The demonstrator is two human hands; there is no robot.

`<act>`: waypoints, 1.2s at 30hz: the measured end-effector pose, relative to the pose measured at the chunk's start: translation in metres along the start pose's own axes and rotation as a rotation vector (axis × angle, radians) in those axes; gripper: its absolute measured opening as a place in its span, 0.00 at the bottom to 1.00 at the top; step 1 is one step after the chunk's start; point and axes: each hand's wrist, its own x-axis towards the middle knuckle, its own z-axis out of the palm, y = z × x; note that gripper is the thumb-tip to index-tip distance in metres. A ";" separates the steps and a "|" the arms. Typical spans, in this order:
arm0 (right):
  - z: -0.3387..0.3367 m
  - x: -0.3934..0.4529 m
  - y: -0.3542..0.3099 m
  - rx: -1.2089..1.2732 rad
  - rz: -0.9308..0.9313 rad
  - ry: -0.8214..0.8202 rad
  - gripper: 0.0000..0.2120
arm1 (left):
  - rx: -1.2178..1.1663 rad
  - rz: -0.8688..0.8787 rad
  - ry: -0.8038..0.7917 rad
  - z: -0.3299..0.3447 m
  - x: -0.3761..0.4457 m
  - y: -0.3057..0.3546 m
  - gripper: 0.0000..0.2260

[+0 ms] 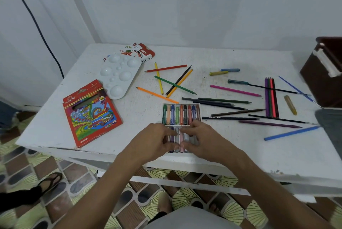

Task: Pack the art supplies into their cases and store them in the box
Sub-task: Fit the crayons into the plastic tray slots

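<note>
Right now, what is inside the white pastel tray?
The tray's far row holds nine pastels, side by side. The near row holds more, but the left hand and right hand cover most.

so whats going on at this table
A person is packing oil pastels into a white plastic tray at the near edge of the white table. The left hand and right hand both rest on the tray's near row. Loose colour pencils, a few stray pastels and the red pencil case lie around.
</note>
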 end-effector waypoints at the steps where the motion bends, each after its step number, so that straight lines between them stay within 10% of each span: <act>1: -0.001 0.000 0.001 0.018 0.001 -0.007 0.21 | -0.003 -0.012 0.006 -0.001 0.000 0.001 0.15; 26: 0.008 0.001 0.013 0.009 0.025 -0.049 0.29 | -0.049 0.050 -0.074 -0.003 0.009 -0.010 0.17; 36: -0.044 0.002 0.032 0.070 0.050 0.154 0.14 | -0.129 -0.050 0.028 -0.029 0.059 0.003 0.11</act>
